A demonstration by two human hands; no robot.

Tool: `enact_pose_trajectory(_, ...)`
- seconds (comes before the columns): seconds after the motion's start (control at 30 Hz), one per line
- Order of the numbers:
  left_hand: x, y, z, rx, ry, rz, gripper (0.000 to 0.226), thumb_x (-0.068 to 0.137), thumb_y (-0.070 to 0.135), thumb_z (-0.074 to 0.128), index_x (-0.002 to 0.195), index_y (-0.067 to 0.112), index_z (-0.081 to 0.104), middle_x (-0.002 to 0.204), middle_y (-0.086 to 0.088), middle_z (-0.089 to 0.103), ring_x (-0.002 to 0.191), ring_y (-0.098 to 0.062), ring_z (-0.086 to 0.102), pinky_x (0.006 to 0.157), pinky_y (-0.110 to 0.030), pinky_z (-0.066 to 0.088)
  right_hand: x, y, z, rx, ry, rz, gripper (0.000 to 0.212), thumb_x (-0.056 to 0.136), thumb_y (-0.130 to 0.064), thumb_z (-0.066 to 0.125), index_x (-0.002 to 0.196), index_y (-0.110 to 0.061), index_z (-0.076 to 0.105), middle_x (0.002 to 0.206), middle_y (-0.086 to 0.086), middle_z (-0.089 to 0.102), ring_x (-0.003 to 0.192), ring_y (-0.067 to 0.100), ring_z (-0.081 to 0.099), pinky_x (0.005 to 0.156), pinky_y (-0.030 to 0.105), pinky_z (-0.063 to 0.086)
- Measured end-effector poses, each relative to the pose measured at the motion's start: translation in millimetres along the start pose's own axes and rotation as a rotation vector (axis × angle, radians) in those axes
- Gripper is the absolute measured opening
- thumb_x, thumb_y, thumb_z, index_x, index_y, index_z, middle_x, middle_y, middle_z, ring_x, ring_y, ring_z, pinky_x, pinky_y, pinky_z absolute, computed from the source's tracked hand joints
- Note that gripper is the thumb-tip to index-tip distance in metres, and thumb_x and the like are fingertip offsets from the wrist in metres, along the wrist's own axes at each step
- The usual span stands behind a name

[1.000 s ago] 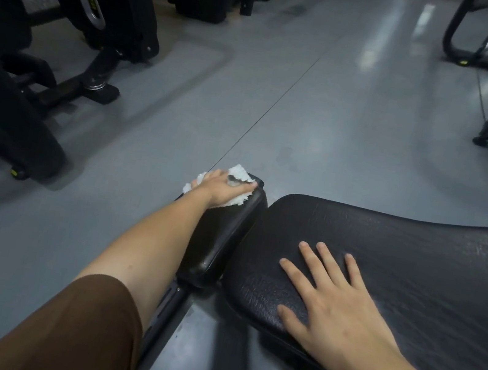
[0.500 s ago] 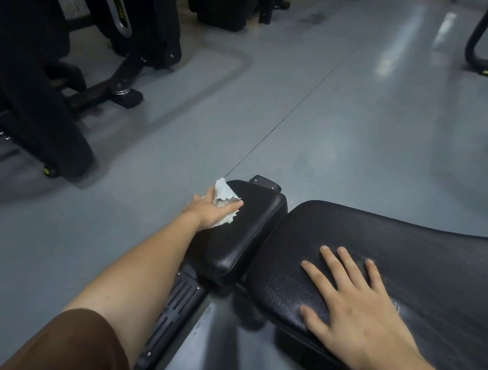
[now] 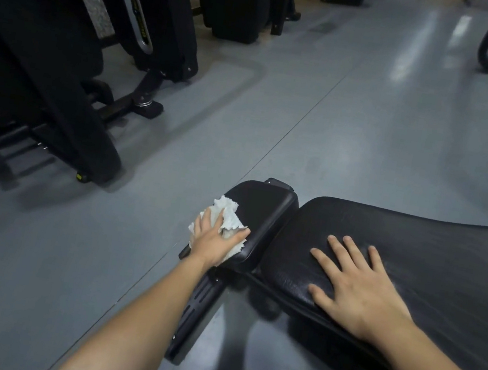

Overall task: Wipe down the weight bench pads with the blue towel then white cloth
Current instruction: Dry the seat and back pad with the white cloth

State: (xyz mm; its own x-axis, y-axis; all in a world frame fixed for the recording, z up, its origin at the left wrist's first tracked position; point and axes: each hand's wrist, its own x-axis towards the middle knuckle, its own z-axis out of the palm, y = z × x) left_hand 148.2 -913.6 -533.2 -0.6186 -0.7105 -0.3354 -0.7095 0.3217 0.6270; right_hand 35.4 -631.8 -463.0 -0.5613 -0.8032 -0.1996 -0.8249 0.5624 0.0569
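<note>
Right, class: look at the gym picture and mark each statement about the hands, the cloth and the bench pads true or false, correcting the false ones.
1. The left hand presses a white cloth onto the small seat pad. True.
2. The right hand holds a blue towel. False: it lies flat, fingers spread, on the large back pad and holds nothing.
3. The cloth lies at the near left edge of the small pad. True.
4. Both hands rest on the same pad. False: each is on a different pad.
5. The floor is grey and shiny. True.
</note>
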Motion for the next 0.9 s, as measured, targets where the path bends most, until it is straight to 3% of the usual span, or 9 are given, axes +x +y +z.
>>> enact_pose_trajectory(0.07, -15, 1, 6, -0.022, 0.04, 0.049, 0.097, 0.085, 0.07, 0.06, 0.159, 0.019, 0.023, 0.168, 0.012, -0.006, 0.152, -0.008, -0.018, 0.125, -0.043, -0.001, -1, -1, -4, 0.003, -0.026, 0.0, 0.087, 0.081, -0.072, -0.006, 0.16, -0.037, 0.004, 0.169, 0.004, -0.005, 0.155, 0.026, -0.01, 0.122, 0.053, -0.005)
enact_pose_trajectory(0.13, -26, -3, 15, 0.002, 0.095, 0.144, 0.093, 0.087, 0.065, 0.061, 0.159, 0.023, 0.02, 0.168, 0.008, -0.002, 0.153, -0.012, -0.017, 0.125, -0.043, -0.003, -2, -2, -8, 0.001, -0.042, 0.001, 0.091, 0.076, -0.072, -0.011, 0.16, -0.037, 0.0, 0.169, 0.004, -0.007, 0.155, 0.026, -0.013, 0.123, 0.053, -0.006)
enact_pose_trajectory(0.3, -27, -17, 28, 0.231, 0.145, 0.3, 0.104, 0.067, 0.086, 0.036, 0.156, 0.034, 0.027, 0.168, 0.007, 0.005, 0.155, -0.021, -0.008, 0.122, -0.047, -0.005, -1, -2, -8, -0.017, -0.061, 0.006, 0.086, 0.081, -0.071, -0.007, 0.16, -0.036, -0.001, 0.169, 0.004, -0.009, 0.154, 0.026, -0.014, 0.123, 0.054, -0.005)
enact_pose_trajectory(0.37, -21, -13, 24, 0.315, 0.101, 0.396, 0.097, 0.073, 0.078, 0.047, 0.156, 0.031, 0.029, 0.169, 0.006, 0.006, 0.156, -0.02, -0.006, 0.122, -0.039, -0.009, -1, -2, -7, -0.02, -0.069, 0.002, 0.084, 0.083, -0.07, -0.005, 0.16, -0.036, -0.001, 0.169, 0.004, -0.009, 0.154, 0.026, -0.014, 0.123, 0.054, -0.005)
enact_pose_trajectory(0.47, -11, -1, 20, 0.425, 0.033, 0.548, 0.092, 0.082, 0.044, 0.072, 0.158, 0.035, 0.022, 0.169, 0.003, 0.002, 0.156, -0.019, -0.003, 0.124, -0.035, -0.009, -1, -2, -7, -0.016, -0.067, 0.0, 0.085, 0.083, -0.07, -0.005, 0.16, -0.035, -0.001, 0.169, 0.005, -0.009, 0.154, 0.027, -0.014, 0.123, 0.054, -0.005)
enact_pose_trajectory(0.57, -8, 7, 16, 0.432, -0.039, 0.545, 0.096, 0.082, 0.038, 0.074, 0.157, 0.046, 0.015, 0.17, 0.007, -0.002, 0.156, -0.016, -0.006, 0.123, -0.036, -0.004, -1, -1, -7, -0.019, -0.067, -0.003, 0.088, 0.081, -0.069, -0.008, 0.16, -0.034, -0.001, 0.169, 0.006, -0.009, 0.154, 0.028, -0.014, 0.122, 0.055, -0.005)
enact_pose_trajectory(0.73, 13, 26, 10, 0.47, -0.162, 0.488, 0.103, 0.078, 0.033, 0.07, 0.157, 0.049, 0.006, 0.169, 0.007, -0.009, 0.155, -0.018, -0.013, 0.125, -0.042, -0.003, -2, -1, -8, -0.015, -0.057, -0.015, 0.085, 0.084, -0.068, -0.005, 0.16, -0.032, -0.001, 0.169, 0.007, -0.01, 0.154, 0.029, -0.014, 0.122, 0.056, -0.005)
enact_pose_trajectory(0.9, 34, 57, 20, 0.466, -0.166, 0.435, 0.1, 0.081, 0.03, 0.066, 0.157, 0.049, 0.005, 0.169, 0.006, -0.012, 0.155, -0.019, -0.015, 0.125, -0.046, -0.005, -2, 0, -7, -0.003, -0.052, -0.023, 0.082, 0.087, -0.067, 0.001, 0.161, -0.032, 0.001, 0.169, 0.008, -0.009, 0.154, 0.029, -0.014, 0.122, 0.057, -0.006)
